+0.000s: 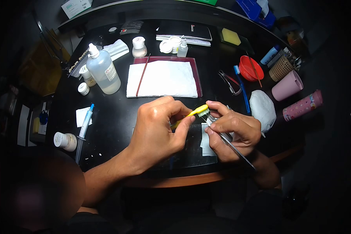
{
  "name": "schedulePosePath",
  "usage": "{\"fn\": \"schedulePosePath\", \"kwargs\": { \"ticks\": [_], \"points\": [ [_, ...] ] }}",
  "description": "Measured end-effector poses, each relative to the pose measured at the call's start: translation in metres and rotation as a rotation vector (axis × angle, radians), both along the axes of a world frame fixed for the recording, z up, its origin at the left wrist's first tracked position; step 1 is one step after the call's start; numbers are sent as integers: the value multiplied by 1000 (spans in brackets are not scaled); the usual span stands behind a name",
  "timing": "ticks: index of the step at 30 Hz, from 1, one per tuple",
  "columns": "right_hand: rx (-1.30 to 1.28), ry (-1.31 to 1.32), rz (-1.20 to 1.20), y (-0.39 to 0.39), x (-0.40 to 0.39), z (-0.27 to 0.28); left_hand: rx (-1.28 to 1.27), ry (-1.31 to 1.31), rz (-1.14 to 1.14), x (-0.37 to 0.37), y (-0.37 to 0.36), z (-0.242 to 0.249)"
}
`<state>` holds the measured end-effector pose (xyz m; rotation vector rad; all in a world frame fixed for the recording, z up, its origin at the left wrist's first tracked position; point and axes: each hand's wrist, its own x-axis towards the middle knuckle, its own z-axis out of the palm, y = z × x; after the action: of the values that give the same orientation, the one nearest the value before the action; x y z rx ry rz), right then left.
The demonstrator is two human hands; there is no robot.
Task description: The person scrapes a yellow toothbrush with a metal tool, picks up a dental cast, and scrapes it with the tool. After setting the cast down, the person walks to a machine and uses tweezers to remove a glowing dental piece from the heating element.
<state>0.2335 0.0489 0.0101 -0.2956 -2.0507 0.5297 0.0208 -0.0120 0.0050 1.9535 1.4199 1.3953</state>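
My left hand point(158, 126) pinches a yellow toothbrush point(200, 110) by its handle, near the front edge of the black table. The brush head points right, its pale bristles facing down. Close against it, my right hand point(234, 130) is closed around a slim metal tool point(238, 151), which slants from the bristles down to the right. The tool's tip is at the bristles, too small to make out. Under my hands lie a white paper piece point(207, 146) and a dark glossy plate, partly hidden.
Beyond my hands, a folded white towel point(165, 80) bears a thin brush point(143, 74). At left stand a large bottle point(105, 72), a syringe point(85, 123) and small jars. To the right are a red bowl point(246, 69), a blue toothbrush point(243, 91), a white bundle point(262, 111) and pink cups.
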Motion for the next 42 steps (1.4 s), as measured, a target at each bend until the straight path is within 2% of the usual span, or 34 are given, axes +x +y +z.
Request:
{"fn": "schedulePosePath", "kwargs": {
  "ticks": [42],
  "points": [
    [27,14,-41,-4,-3,-4,-14,6,5,2,-1,-3]
  ]
}}
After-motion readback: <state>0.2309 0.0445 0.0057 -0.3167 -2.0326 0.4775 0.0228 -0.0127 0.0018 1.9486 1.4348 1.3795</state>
